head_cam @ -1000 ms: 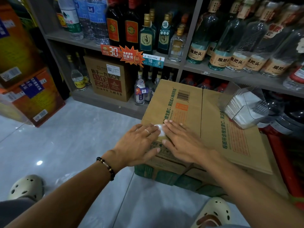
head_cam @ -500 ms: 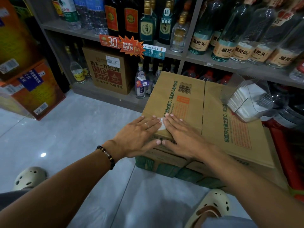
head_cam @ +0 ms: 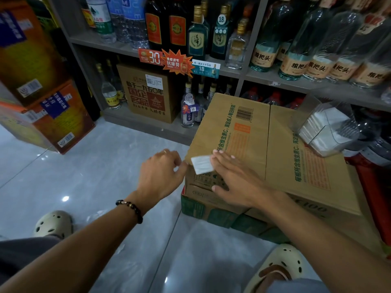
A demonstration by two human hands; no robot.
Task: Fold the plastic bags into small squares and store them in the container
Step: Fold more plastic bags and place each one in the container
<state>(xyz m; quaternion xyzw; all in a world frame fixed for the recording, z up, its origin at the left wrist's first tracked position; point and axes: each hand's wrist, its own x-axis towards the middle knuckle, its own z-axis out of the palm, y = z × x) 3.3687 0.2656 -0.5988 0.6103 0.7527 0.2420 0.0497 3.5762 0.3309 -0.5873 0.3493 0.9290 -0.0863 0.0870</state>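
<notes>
Folded bag (head_cam: 202,164) is lying at the cardboard box's (head_cam: 275,149) near-left corner, the right hand (head_cam: 234,176) pressing flat fingers on its right edge. The left hand (head_cam: 161,172) is hanging loosely curled just left, holding nothing. The clear container (head_cam: 330,132) is sitting far right, nearer the right hand.

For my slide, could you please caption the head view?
Right hand pins a folded plastic bag on a cardboard box; left hand beside it.
</notes>
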